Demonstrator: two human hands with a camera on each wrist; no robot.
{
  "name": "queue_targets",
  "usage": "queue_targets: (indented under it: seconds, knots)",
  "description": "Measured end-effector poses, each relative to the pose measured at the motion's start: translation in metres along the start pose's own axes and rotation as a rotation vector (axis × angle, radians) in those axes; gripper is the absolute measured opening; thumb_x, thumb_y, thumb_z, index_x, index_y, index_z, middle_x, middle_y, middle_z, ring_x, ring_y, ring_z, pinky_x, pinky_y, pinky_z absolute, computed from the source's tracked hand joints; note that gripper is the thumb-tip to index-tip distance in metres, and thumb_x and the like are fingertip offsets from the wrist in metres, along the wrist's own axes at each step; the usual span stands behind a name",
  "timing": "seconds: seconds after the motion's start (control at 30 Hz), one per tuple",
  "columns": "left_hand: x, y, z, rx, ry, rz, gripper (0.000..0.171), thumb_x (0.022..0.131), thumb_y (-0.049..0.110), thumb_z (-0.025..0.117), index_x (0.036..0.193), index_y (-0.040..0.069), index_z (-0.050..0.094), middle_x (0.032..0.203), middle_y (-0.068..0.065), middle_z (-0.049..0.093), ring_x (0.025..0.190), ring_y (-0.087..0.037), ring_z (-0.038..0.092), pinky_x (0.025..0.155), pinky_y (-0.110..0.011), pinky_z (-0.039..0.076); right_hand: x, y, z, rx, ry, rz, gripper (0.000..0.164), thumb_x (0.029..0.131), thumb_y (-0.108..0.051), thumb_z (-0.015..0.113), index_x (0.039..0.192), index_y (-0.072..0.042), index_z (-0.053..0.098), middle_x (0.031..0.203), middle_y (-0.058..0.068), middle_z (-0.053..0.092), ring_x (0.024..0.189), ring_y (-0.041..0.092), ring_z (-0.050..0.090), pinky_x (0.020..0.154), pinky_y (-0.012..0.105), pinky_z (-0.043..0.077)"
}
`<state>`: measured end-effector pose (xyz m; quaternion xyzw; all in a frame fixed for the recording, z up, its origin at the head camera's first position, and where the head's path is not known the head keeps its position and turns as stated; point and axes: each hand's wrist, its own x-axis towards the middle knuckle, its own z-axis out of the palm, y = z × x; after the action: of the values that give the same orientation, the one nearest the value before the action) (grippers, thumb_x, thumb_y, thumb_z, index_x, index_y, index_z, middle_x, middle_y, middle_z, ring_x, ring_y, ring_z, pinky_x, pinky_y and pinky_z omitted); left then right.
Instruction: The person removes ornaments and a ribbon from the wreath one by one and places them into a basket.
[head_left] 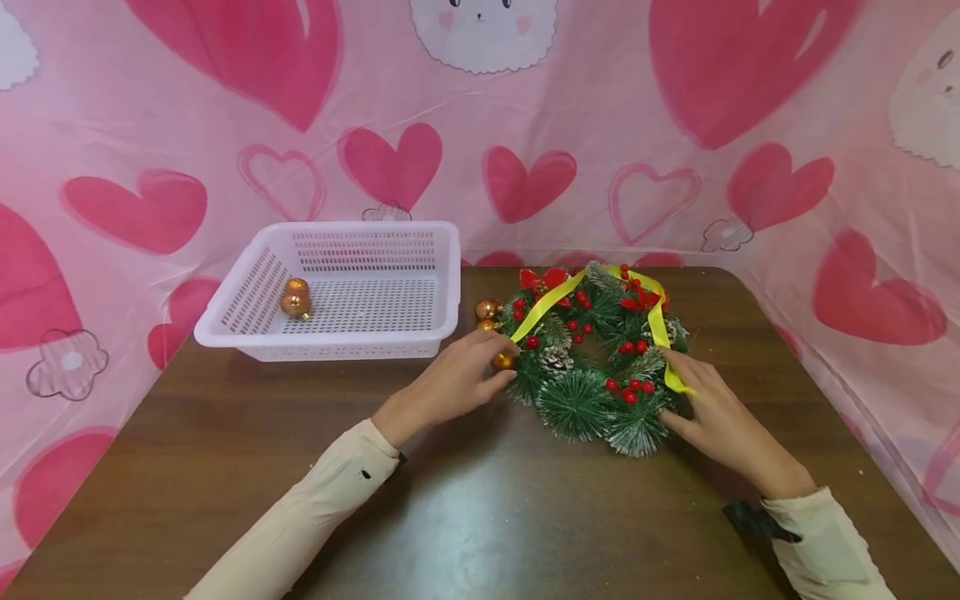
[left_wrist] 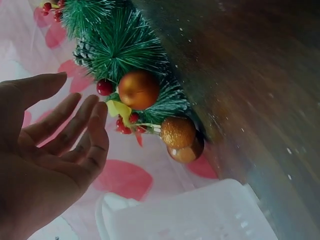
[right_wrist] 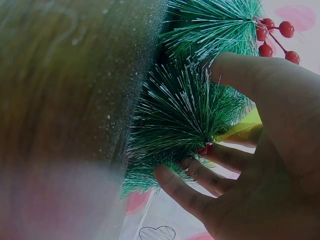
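Note:
A green Christmas wreath (head_left: 573,404) with red berries, red bows and frosted pine cones lies on the table. Over its top runs a yellow ribbon (head_left: 551,302), its ends hanging down both sides. At the wreath's left edge is my left hand (head_left: 457,379), fingers loosely bent and holding nothing in the left wrist view. Just past those fingers sit a matte orange ball (left_wrist: 139,90), a glittery ball (left_wrist: 178,132) and a shiny copper ball (head_left: 487,310). My right hand (head_left: 720,417) is spread along the wreath's right side, its fingers (right_wrist: 180,192) against the needles.
A white perforated plastic basket (head_left: 322,342) stands left of the wreath at the back of the table. Orange-copper balls (head_left: 296,303) lie inside it. Behind the brown table (head_left: 480,517) hangs a pink cloth (head_left: 585,108) printed with hearts.

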<state>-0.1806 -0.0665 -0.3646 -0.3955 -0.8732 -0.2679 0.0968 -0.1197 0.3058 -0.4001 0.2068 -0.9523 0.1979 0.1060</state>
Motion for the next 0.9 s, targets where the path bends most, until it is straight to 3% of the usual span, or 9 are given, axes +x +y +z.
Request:
queue_targets:
  seconds: [0.27, 0.53, 0.9]
  knots:
    - [0.008, 0.0, 0.005, 0.007, -0.021, -0.081, 0.025, 0.089, 0.019, 0.075, 0.11, 0.007, 0.07, 0.11, -0.004, 0.069, 0.103, -0.019, 0.062, 0.084, -0.038, 0.053, -0.001, 0.0, 0.001, -0.019, 0.029, -0.041, 0.096, 0.074, -0.006, 0.084, 0.153, -0.002, 0.03, 0.144, 0.029, 0.041, 0.127, 0.048, 0.038, 0.096, 0.069, 0.036]
    - [0.008, -0.007, 0.011, 0.04, -0.025, -0.083, 0.023, 0.088, 0.019, 0.076, 0.107, 0.008, 0.069, 0.105, -0.005, 0.067, 0.09, -0.015, 0.059, 0.074, -0.035, 0.052, -0.001, -0.001, -0.002, -0.02, 0.026, -0.024, 0.096, 0.074, -0.006, 0.084, 0.154, -0.002, 0.03, 0.144, 0.029, 0.04, 0.127, 0.048, 0.038, 0.096, 0.069, 0.036]
    - [0.008, -0.014, 0.018, 0.063, -0.036, -0.127, 0.031, 0.087, 0.018, 0.076, 0.115, 0.008, 0.067, 0.109, -0.006, 0.065, 0.094, -0.018, 0.061, 0.08, -0.038, 0.053, 0.001, -0.002, -0.002, -0.003, -0.006, 0.012, 0.098, 0.075, -0.006, 0.084, 0.155, -0.004, 0.027, 0.145, 0.03, 0.039, 0.127, 0.048, 0.037, 0.093, 0.072, 0.037]
